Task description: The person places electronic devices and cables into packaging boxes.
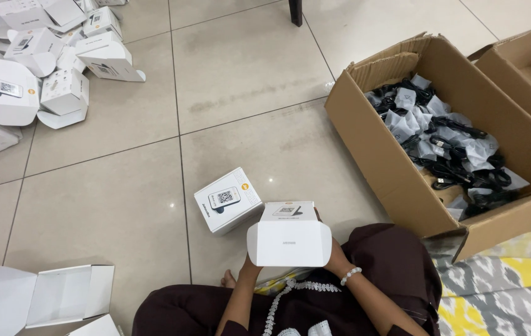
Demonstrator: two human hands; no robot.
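Observation:
I hold a small white product box (288,235) over my lap, its lid flap hanging toward me. My left hand (251,266) grips its lower left corner from below. My right hand (336,256), with a white bead bracelet on the wrist, holds the lower right side. Both hands are mostly hidden behind the box. A second, closed white box (228,199) with a picture of a small device on top lies on the tiled floor just left of the held one.
An open brown carton (396,171) at right holds many black cables in clear bags (446,146). Another carton (527,68) stands behind it. A heap of white boxes (35,68) fills the top left. Flat open white boxes (60,295) lie at bottom left. A patterned mat (502,292) is at bottom right.

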